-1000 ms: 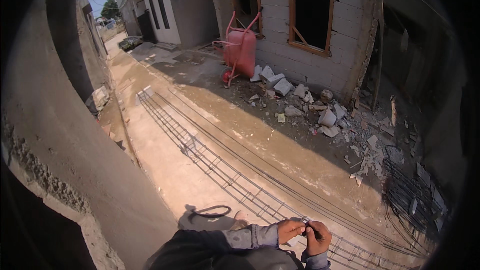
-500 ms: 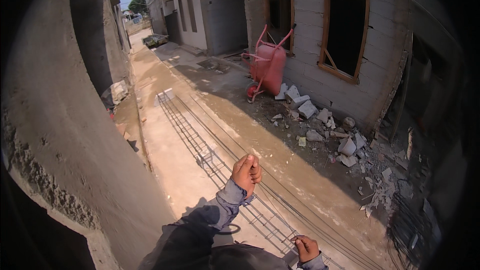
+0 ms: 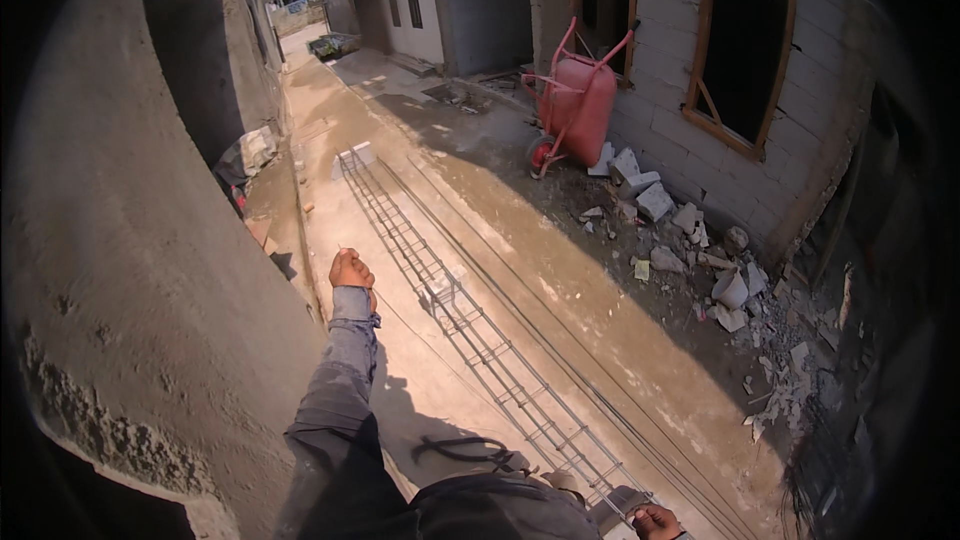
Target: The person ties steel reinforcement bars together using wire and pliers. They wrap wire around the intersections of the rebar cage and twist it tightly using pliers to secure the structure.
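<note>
- Now the left hand (image 3: 351, 270) is out at 9 o'clock, clear of the cage (image 3: 490, 352); half a second ago it was above it, at 6.
- Its fingers look clamped together on a wire (image 3: 428, 343) trailing toward 5, seemingly drawn out straighter.
- Right hand (image 3: 655, 521): at 5, by the cage; fingers curled, grip unclear.
- Cage: on the ground, from 10 to 5.

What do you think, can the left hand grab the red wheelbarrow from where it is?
Probably not. The left hand is over the left side of the path, while the wheelbarrow stands well across by the block wall, beyond the steel bar frame.
</note>
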A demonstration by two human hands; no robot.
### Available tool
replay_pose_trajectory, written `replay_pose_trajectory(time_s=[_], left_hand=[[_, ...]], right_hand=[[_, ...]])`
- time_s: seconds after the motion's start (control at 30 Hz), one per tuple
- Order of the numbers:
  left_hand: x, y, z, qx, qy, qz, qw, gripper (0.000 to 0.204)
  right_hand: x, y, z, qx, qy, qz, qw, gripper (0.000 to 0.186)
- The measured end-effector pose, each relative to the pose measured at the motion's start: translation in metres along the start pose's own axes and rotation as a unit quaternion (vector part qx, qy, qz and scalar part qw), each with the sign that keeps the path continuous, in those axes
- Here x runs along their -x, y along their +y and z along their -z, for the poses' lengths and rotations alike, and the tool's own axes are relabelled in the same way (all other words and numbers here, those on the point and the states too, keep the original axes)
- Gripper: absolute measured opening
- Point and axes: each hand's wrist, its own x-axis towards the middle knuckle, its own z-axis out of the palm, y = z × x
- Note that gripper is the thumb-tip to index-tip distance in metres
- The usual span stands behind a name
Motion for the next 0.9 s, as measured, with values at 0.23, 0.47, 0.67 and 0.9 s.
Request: replay_pose_trajectory(time_s=[0.23,0.47,0.67,0.9], left_hand=[[-0.111,0.0,0.043,0.125,0.009,0.035,0.991,0.007],[-0.144,-0.016,0.039,0.038,-0.064,0.056,0.996,0.015],[-0.143,-0.059,0.068,0.003,-0.082,0.114,0.99,0.021],[-0.152,-0.078,0.067,-0.041,-0.206,0.217,0.953,0.019]], right_hand=[[0.003,-0.079,-0.005,-0.055,-0.442,-0.068,0.893,0.03],[0.014,-0.028,0.02,0.456,0.147,-0.095,0.873,0.012],[0.088,-0.015,0.005,-0.474,0.007,0.033,0.88,0.022],[0.114,-0.029,0.021,0.044,-0.283,-0.161,0.945,0.017]])
